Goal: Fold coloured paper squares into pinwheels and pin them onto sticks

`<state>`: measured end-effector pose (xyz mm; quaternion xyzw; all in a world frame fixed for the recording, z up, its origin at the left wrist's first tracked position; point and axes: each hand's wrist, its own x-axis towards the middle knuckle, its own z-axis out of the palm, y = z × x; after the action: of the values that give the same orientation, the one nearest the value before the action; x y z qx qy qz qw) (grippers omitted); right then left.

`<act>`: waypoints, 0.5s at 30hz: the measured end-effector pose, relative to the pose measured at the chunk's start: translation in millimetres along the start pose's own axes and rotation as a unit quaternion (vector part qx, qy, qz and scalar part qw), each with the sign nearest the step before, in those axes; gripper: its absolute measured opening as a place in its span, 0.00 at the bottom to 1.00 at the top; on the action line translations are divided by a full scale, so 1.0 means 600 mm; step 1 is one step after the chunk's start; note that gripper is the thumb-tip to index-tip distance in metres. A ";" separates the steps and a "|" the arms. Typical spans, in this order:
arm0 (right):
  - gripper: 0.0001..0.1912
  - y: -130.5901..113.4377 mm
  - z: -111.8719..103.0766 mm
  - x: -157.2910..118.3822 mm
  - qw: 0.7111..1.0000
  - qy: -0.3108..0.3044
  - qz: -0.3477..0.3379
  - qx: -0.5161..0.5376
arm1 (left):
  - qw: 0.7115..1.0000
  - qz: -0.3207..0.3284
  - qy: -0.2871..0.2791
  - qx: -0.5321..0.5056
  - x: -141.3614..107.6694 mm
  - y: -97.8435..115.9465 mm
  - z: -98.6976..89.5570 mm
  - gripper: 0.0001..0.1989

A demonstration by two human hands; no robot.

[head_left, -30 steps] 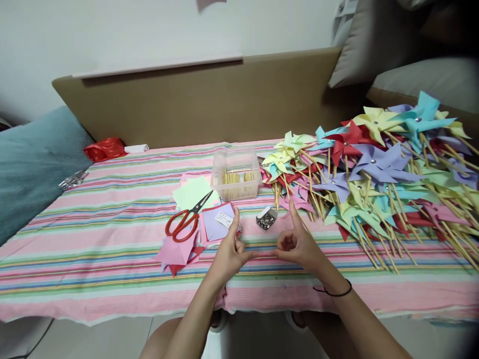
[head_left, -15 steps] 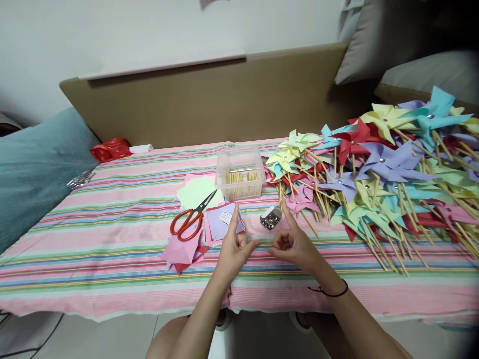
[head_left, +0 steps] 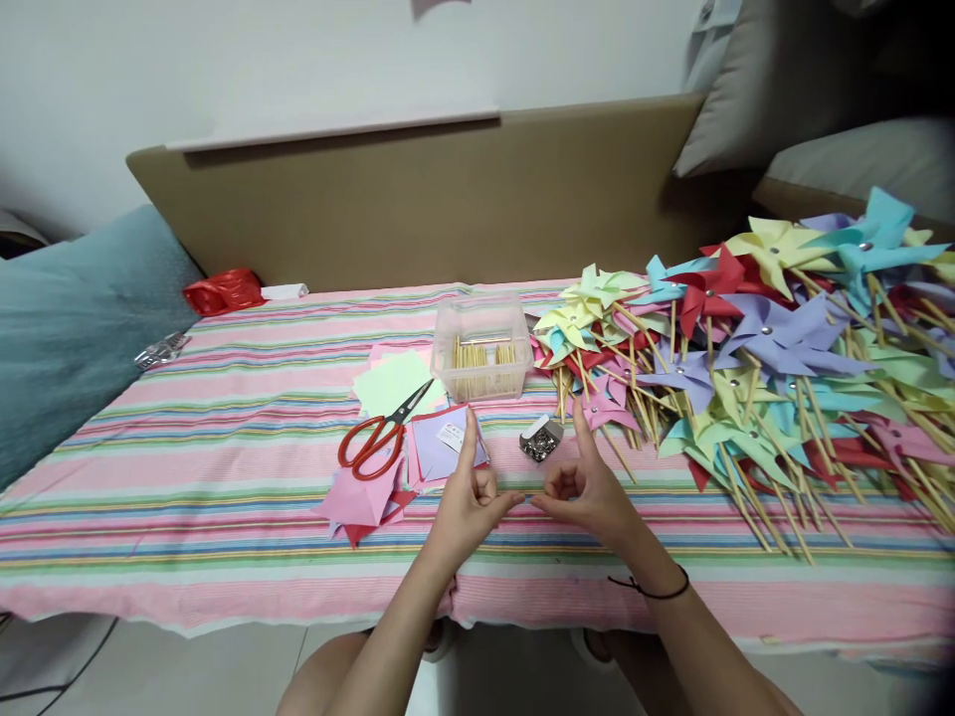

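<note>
My left hand (head_left: pixel 470 497) is held over the striped cloth, index finger pointing up, thumb stretched inward, other fingers curled; it holds nothing. My right hand (head_left: pixel 586 489) mirrors that pose, also holding nothing, and the two thumb tips nearly meet. Beyond the left hand lie purple paper squares (head_left: pixel 433 447) with a white label. Red-handled scissors (head_left: pixel 380 435) rest partly on pale green paper (head_left: pixel 393 382). A small box of metal fasteners (head_left: pixel 540 442) sits between and beyond the hands. Behind it stands a clear plastic box (head_left: pixel 481 378) with short sticks inside.
Many paper pinwheels (head_left: pixel 761 348) on sticks are heaped at the right. Pink paper pieces (head_left: pixel 362 497) lie left of the hands. A red plastic bag (head_left: pixel 224 292) is at the back left, beside a teal cushion (head_left: pixel 82 318). A brown board (head_left: pixel 418 209) stands behind.
The thumb tips have come closer together. The camera view has shifted slightly, and the objects on the cloth keep their places.
</note>
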<state>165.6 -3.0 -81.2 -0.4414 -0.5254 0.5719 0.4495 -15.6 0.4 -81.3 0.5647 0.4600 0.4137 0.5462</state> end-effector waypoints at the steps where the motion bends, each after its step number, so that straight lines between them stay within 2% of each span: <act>1: 0.67 -0.001 0.000 0.000 1.000 -0.007 0.003 -0.002 | 1.000 -0.001 -0.001 0.004 0.000 -0.001 -0.001 0.55; 10: 0.66 0.007 -0.006 0.007 1.000 -0.002 -0.015 -0.022 | 0.999 0.001 -0.019 0.025 0.003 -0.001 -0.008 0.56; 15: 0.66 0.020 -0.008 0.007 0.998 -0.004 -0.038 -0.057 | 0.999 0.024 -0.017 0.023 -0.001 -0.018 -0.008 0.56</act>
<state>169.1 1.4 -93.8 -0.4435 -0.5753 0.5254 0.4431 -21.3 1.0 -92.0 0.5948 0.4461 0.4065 0.5309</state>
